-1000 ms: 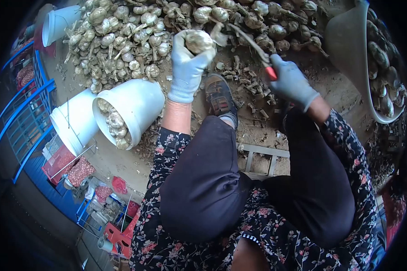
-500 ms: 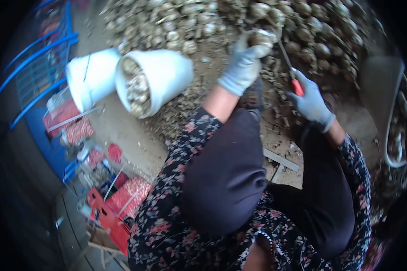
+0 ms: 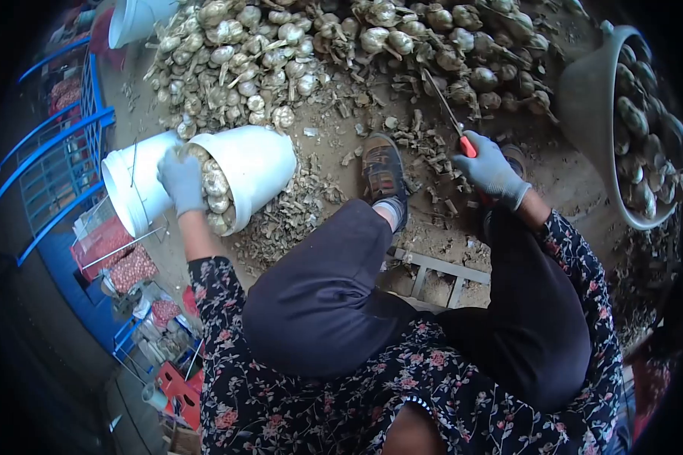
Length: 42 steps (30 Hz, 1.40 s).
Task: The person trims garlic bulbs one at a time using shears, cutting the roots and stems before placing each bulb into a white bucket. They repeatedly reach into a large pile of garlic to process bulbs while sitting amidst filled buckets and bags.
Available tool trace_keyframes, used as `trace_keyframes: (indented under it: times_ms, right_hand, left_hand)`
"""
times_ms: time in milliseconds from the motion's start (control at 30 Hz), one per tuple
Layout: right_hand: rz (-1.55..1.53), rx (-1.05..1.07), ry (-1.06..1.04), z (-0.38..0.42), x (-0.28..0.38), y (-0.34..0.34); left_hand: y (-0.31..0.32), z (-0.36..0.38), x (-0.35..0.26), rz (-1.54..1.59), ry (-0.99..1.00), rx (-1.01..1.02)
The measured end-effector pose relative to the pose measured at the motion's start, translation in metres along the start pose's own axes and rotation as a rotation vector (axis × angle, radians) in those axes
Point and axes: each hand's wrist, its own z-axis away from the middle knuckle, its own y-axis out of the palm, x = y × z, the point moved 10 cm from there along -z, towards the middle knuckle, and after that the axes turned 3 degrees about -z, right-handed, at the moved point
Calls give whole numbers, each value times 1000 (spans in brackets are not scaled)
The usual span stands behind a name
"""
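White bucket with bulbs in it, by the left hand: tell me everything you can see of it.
The white bucket looks like smooth plastic, its body widening toward a round, rimmed mouth facing lower left in view. Pale bulbs show inside it. The gloved left hand is at the mouth and hides part of it; whether it touches the rim is unclear. Another white bucket stands close beside it, and dry scraps lie nearby.

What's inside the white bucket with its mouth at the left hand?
Garlic bulbs show in the white bucket. The left hand covers part of its mouth; anything deeper is hidden.
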Motion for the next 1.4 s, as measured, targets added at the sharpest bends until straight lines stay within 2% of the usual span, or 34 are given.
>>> trace_keyframes:
  times_ms: [33,67,100,133,200,233,267,333,367,433,467,533,600,667,700,733,800,867,933,967,1000,1067,1133,1200,1233,1267,1333,1400]
  right_hand:
    - [11,37,41,0,-2,3]
    - [25,69,80,-1,-5,3]
    - [23,63,87,-1,-7,3]
    - [27,53,94,-1,-7,1]
    - [61,56,110,-1,-8,2]
    - [68,54,123,-2,-10,1]
    - [86,55,116,-2,-9,0]
    - [117,69,100,4,-7,2]
    - [126,84,98,5,-6,2]
    - [166,44,60,-1,-6,-2]
    - [196,18,30,0,-4,0]
    - [228,-13,12,-7,2,0]
    - [306,-156,-100,-10,22,-8]
    - [330,-134,-59,-14,30,-11]
    - [389,-135,-73,-16,35,-13]
    - [447,-137,-85,-18,39,-13]
    - [439,-151,-69,-19,39,-17]
    - [466,-49,-37,-19,33,-11]
    - [423,-90,-74,-15,26,-15]
    - [338,-51,2,-12,13,-14]
    - [251,-12,81,-9,2,-13]
    - [248,5,144,-7,-17,-9]
    - [273,45,143,-8,-24,-4]
    - [268,77,148,-7,-25,0]
    - [268,101,167,-7,-23,2]
    - [268,115,184,-8,-22,3]
    - [291,130,194,-8,-22,7]
    - [320,141,200,-8,-25,8]
  left_hand:
    - [-31,0,-57,33,166,-249]
    - [-21,-15,-92,295,269,-287]
    - [-8,-20,-148,559,248,-108]
    - [4,-13,-218,724,314,116]
    - [50,4,-327,557,751,49]
    - [75,13,-363,403,782,60]
    - [105,19,-384,247,684,298]
    - [123,20,-385,257,563,340]
    - [126,24,-382,262,562,344]
    - [120,26,-355,399,384,321]
    - [118,34,-348,389,386,328]
    - [126,49,-333,953,136,560]
    - [123,60,-334,997,118,598]
    - [121,71,-338,1090,77,665]
    - [121,75,-337,950,82,702]
    - [118,79,-339,954,85,708]
    - [114,86,-347,1072,128,746]
    - [124,88,-341,1073,138,743]
    - [118,87,-329,1226,93,663]
    - [106,85,-317,826,259,485]
    - [120,87,-309,824,254,491]
    - [159,106,-296,391,492,328]
    - [173,115,-295,481,542,356]
    - [164,121,-298,730,585,246]
    - [173,122,-296,780,545,362]
    - [171,120,-297,779,549,362]
    - [188,122,-291,761,376,564]
    - [182,122,-296,696,367,523]
